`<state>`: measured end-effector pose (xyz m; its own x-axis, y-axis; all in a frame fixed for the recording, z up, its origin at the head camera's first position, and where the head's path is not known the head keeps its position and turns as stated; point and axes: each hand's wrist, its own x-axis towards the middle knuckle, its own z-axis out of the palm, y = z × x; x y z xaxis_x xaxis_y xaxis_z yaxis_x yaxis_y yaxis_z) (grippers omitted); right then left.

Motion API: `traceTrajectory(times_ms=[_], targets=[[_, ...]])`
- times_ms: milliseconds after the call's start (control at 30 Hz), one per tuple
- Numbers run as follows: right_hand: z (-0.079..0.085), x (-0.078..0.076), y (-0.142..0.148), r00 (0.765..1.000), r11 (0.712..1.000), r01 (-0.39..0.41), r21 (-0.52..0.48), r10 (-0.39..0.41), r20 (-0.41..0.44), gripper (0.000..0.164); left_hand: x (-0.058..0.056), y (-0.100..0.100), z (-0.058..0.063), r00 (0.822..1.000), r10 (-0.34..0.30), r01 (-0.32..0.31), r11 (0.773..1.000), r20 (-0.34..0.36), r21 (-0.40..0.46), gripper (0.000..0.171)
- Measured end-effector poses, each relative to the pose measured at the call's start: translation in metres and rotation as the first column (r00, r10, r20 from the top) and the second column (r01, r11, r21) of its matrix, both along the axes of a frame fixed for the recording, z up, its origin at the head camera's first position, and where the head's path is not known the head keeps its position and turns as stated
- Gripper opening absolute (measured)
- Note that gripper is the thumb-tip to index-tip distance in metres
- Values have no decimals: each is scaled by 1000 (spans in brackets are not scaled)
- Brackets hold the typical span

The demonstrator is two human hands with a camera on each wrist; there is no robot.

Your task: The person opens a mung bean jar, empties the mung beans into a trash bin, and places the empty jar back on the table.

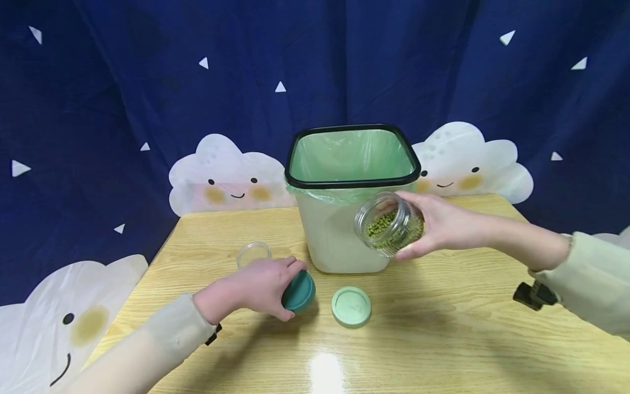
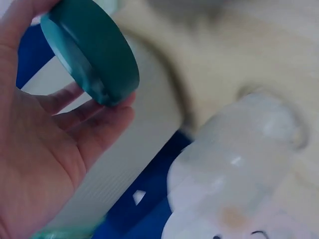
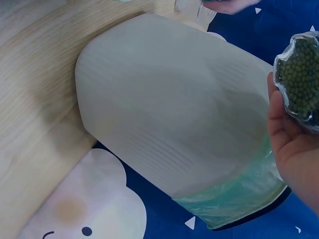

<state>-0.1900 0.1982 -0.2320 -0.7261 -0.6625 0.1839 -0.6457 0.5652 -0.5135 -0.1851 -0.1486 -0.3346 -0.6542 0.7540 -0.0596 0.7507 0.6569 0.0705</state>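
Note:
My right hand [image 1: 438, 223] grips a clear ribbed jar [image 1: 370, 214] part filled with green mung beans [image 1: 386, 225]. The jar is tipped on its side, its uncovered mouth facing left, in front of the bin. In the right wrist view the mung beans [image 3: 301, 74] show through the glass. With thumb and fingers on its rim, my left hand [image 1: 261, 287] holds a dark teal lid [image 1: 301, 293] low over the table. That teal lid [image 2: 102, 55] appears tilted in the left wrist view. Just right of it, a pale green lid [image 1: 351, 306] lies on the table.
A white bin [image 1: 339, 241] with a black rim and a green liner bag [image 1: 354, 156] stands at the table's back middle. Behind my left hand is a clear jar [image 1: 253, 251], partly hidden. A blue curtain [image 1: 246, 109] with clouds hangs behind the wooden table [image 1: 443, 339].

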Motion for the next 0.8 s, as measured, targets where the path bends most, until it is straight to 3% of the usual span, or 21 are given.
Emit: traceTrajectory(times_ms=[167, 400, 567, 800], targets=[[-1, -1, 1, 1000, 1000, -14, -16, 14, 10, 79, -9, 3, -22, 998, 29, -22, 989, 48, -149, 78], [-2, -1, 2, 1000, 1000, -16, -22, 16, -3, 79, -12, 9, -33, 989, 117, -89, 963, 96, -256, 78], [-1, -1, 0, 1000, 1000, -22, -22, 22, 3, 79, -13, 9, -37, 981, 156, -118, 950, 113, -289, 80], [-2, -2, -1, 999, 998, -47, -41, 47, 9, 76, -14, 9, -42, 977, 166, -125, 954, 135, -272, 78]])
